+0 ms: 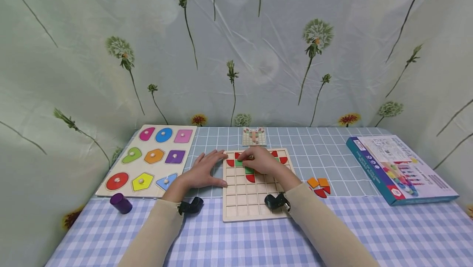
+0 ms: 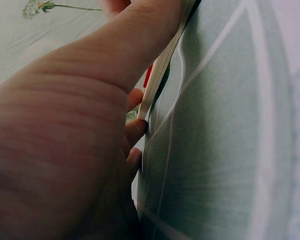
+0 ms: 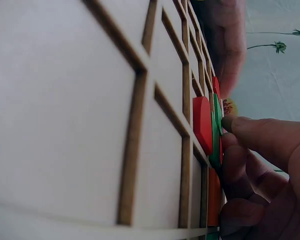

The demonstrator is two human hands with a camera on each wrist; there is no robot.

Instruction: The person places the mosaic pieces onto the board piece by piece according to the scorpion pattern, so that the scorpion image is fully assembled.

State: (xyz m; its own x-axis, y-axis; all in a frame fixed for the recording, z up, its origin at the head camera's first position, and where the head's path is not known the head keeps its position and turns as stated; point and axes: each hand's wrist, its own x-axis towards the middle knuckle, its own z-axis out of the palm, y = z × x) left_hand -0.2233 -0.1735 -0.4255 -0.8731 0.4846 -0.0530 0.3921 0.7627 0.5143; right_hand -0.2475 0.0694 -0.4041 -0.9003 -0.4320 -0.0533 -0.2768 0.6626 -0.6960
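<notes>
A wooden grid board [image 1: 240,201] lies in the middle of the table, with red and green pieces set in its upper cells. My left hand [image 1: 203,172] rests along the board's left edge, thumb and fingers spread and touching the rim. Over the upper rows, my right hand [image 1: 264,162] pinches a green piece [image 3: 217,116] between thumb and fingers, low against the grid. Beside that piece a thick red piece [image 3: 202,122] shows in the right wrist view. A small pattern card [image 1: 254,136] lies just beyond the board; the right hand hides part of the top rows.
Orange squares [image 1: 313,182] and red quarter-round pieces [image 1: 320,193] lie right of the board. A knobbed shape puzzle [image 1: 148,170] and a purple cup [image 1: 121,203] are at left. At far right lies a flat box [image 1: 402,168]. A flower-print curtain [image 1: 266,53] stands behind.
</notes>
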